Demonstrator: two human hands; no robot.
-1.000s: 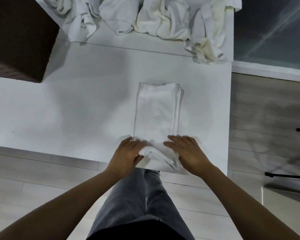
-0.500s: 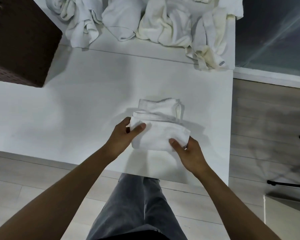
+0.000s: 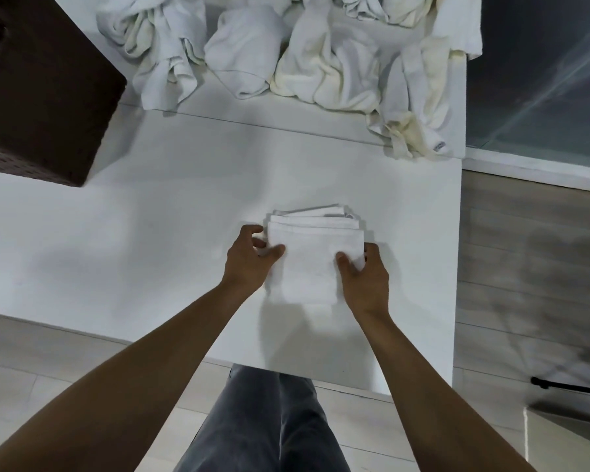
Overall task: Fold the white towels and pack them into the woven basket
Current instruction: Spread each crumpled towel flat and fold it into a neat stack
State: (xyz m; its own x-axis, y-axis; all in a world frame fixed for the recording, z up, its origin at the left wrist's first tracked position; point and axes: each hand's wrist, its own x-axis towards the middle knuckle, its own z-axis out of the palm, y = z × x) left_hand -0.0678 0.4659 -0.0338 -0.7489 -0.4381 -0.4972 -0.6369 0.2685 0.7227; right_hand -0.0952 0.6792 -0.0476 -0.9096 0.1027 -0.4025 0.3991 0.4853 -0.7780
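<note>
In the head view, a folded white towel point(image 3: 312, 258) lies on the white desk point(image 3: 150, 216), towards its right side and near the front edge, its stacked layers showing as thin bands along the far edge. The left hand point(image 3: 249, 262) grips the towel's left edge: the thumb lies on top of the cloth and the fingers point(image 3: 252, 229) curl round the side of the fold. The right hand point(image 3: 365, 277) grips the right edge in the same way, thumb pressed on the top face and the fingers wrapped round the side, so both hands are closed on the towel with it between them. Whether the towel's near part is lifted off the desk or resting flat cannot be told. Along the far edge of the desk sits a heap of unfolded towels point(image 3: 304, 52), white and cream, crumpled and overlapping, with one end hanging near the desk's far right corner. The woven basket point(image 3: 45, 86), dark brown, stands at the far left of the desk, well apart from the folded towel; its inside is not visible. Below the desk edge appear the person's grey trousers point(image 3: 269, 424) and a pale wooden floor point(image 3: 525, 267).
</note>
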